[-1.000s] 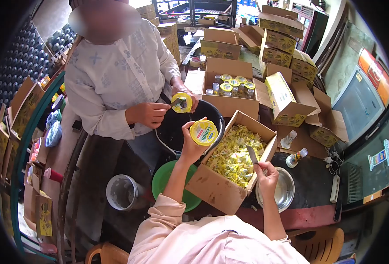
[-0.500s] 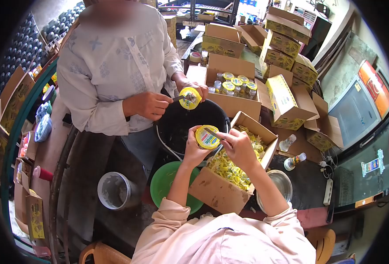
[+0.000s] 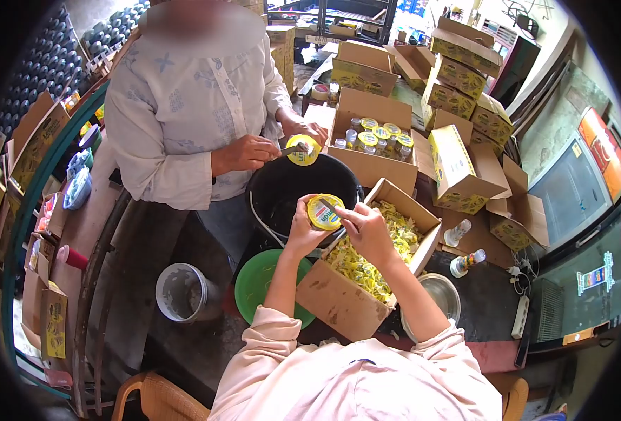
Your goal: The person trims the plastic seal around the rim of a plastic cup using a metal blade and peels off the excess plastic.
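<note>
My left hand [image 3: 303,228] is wrapped round a container with a yellow and white label [image 3: 326,212], its labelled face turned up. In my right hand [image 3: 364,230] is a small flat blade [image 3: 333,206], its tip against that label. Below and right of the container, an open cardboard box [image 3: 345,302] holds many crumpled yellow scraps [image 3: 373,263]. A green basin [image 3: 258,281] lies under my left forearm. Opposite me, a co-worker holds a similar yellow container [image 3: 302,150] and a blade over a black bucket [image 3: 268,193].
A box of yellow-lidded jars [image 3: 377,165] stands behind the scrap box. Stacked cartons [image 3: 458,77] rise at the back right. Two clear jars [image 3: 458,233] stand on the right, near a metal bowl [image 3: 451,298]. A white bucket [image 3: 182,292] is at the left.
The camera view has shifted slightly. My hands, with the container and blade, appear slightly higher and to the left. The co-worker's container now sits a little lower.
</note>
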